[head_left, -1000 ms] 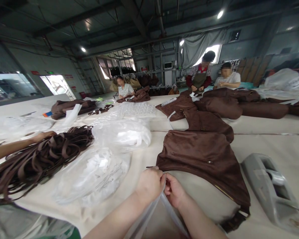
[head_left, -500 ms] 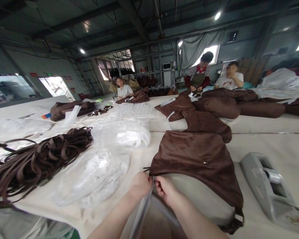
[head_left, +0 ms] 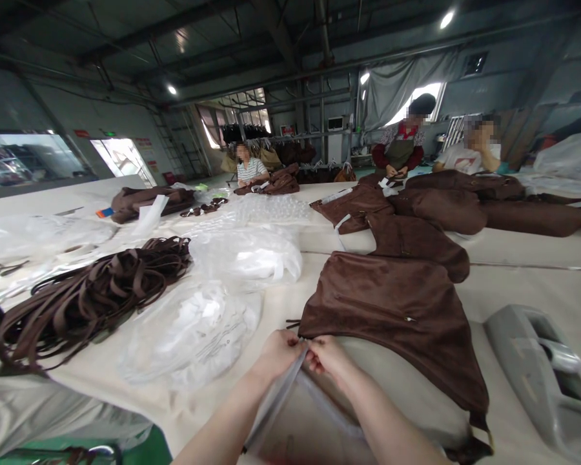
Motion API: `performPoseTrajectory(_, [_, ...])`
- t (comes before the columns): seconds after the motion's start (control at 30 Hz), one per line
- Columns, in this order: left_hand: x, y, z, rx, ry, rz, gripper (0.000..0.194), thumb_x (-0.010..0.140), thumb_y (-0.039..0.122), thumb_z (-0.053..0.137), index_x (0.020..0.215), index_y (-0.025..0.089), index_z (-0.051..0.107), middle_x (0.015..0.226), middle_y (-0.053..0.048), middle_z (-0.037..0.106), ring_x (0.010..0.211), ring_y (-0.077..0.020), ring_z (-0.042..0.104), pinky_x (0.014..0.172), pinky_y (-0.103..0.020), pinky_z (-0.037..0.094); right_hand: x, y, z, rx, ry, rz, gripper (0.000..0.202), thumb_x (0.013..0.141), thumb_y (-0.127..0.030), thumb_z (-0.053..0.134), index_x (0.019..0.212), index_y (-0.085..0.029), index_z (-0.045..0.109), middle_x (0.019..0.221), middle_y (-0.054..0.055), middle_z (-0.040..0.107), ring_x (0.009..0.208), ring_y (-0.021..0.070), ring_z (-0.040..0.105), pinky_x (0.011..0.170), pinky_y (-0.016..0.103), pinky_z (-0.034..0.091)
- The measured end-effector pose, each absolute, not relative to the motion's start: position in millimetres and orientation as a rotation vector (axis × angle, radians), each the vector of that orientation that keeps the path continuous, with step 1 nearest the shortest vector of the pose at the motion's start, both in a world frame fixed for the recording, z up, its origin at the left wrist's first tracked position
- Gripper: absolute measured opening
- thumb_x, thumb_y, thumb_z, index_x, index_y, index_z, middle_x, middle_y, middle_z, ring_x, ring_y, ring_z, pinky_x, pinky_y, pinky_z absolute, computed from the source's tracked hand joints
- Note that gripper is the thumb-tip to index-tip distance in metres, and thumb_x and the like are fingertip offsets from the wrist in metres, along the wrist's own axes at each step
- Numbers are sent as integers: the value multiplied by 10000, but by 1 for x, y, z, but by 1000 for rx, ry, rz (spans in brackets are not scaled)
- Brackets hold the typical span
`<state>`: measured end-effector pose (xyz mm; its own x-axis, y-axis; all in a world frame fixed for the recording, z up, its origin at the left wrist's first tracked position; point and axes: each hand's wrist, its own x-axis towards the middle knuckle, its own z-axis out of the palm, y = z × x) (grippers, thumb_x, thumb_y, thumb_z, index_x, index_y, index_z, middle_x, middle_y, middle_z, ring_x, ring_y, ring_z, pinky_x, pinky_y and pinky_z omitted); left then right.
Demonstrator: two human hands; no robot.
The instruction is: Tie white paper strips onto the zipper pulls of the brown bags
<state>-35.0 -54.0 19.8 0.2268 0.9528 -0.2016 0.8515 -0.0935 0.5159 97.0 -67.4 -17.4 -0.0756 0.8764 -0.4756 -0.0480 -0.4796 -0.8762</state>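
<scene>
A dark brown suede-like handbag [head_left: 387, 290] lies flat on the table, with a small zip pull on its front and a metal ring at its lower right end. At the bag's left corner my left hand [head_left: 281, 354] is closed, its fingers pinching a pale grey strip [head_left: 279, 394] that looks like thin wrapping. My right hand [head_left: 330, 356] touches it there, thumb and fingers pressed together on the same strip. From the hands the strip runs down toward me in two lengths. What lies between the fingertips is mostly hidden.
Brown straps [head_left: 106, 290] lie heaped on the left, beside clear plastic bags [head_left: 193, 336]. A grey tape dispenser [head_left: 537, 368] stands at right. More brown bags [head_left: 411, 242] lie beyond. Several people sit or stand across the table [head_left: 513, 290]. A green container [head_left: 145, 445] is at lower left.
The view has turned slightly left, so the scene sits farther right. Both hands stay together at the bag's corner, with the fingers of both hands shifted a little on the strip.
</scene>
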Motion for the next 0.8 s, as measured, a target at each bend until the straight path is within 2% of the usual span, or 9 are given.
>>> performPoseTrajectory(0.13, [-22, -78, 23, 2240, 1841, 146, 220, 837, 188, 447, 843, 154, 664, 772, -61, 647, 738, -176, 597, 645, -251, 392, 92, -67, -24, -1526, -956, 1530, 255, 764, -133, 550, 512, -166, 532, 420, -44, 505, 320, 57, 406, 347, 192, 229])
performPoseTrajectory(0.23, [-12, -96, 21, 2472, 1814, 2, 276, 838, 87, 404, 988, 123, 634, 912, -127, 643, 880, -241, 603, 715, -310, 440, 92, -68, -27, -1542, -954, 1469, 288, 732, -140, 589, 458, -180, 510, 362, -57, 451, 303, 58, 365, 348, 197, 222])
performPoseTrajectory(0.4, [-2, -110, 15, 2576, 1797, -156, 319, 857, 42, 379, 1087, 65, 599, 960, -183, 630, 904, -267, 597, 695, -345, 482, 96, -70, -23, -1488, -911, 1497, 327, 770, -307, 592, 475, -176, 538, 377, -36, 479, 285, 61, 352, 329, 204, 173])
performPoseTrajectory(0.5, [-3, -108, 21, 2629, 1730, -119, 317, 845, 38, 397, 1076, 65, 613, 963, -185, 643, 976, -281, 578, 772, -371, 470, 97, -71, -22, -1449, -877, 1499, 365, 719, -349, 654, 436, -179, 499, 319, -50, 413, 270, 55, 308, 327, 211, 143])
performPoseTrajectory(0.6, [-13, -98, 37, 2516, 1737, 24, 261, 828, 111, 465, 1022, 135, 639, 927, -134, 662, 962, -256, 585, 817, -349, 441, 97, -73, -22, -1374, -833, 1482, 383, 654, -382, 707, 437, -188, 457, 318, -72, 370, 283, 46, 285, 336, 212, 124])
performPoseTrajectory(0.7, [-25, -86, 56, 2293, 1770, 124, 191, 796, 247, 528, 926, 204, 661, 896, -75, 676, 844, -205, 618, 741, -284, 433, 98, -77, -20, -1272, -783, 1483, 413, 609, -482, 711, 480, -192, 446, 368, -88, 365, 301, 37, 260, 341, 213, 109])
performPoseTrajectory(0.8, [-29, -79, 65, 2202, 1697, 120, 201, 796, 283, 493, 764, 181, 662, 775, -63, 681, 747, -183, 630, 664, -256, 416, 99, -82, -16, -1185, -745, 1483, 464, 564, -565, 708, 495, -193, 438, 405, -89, 368, 319, 29, 239, 345, 215, 112])
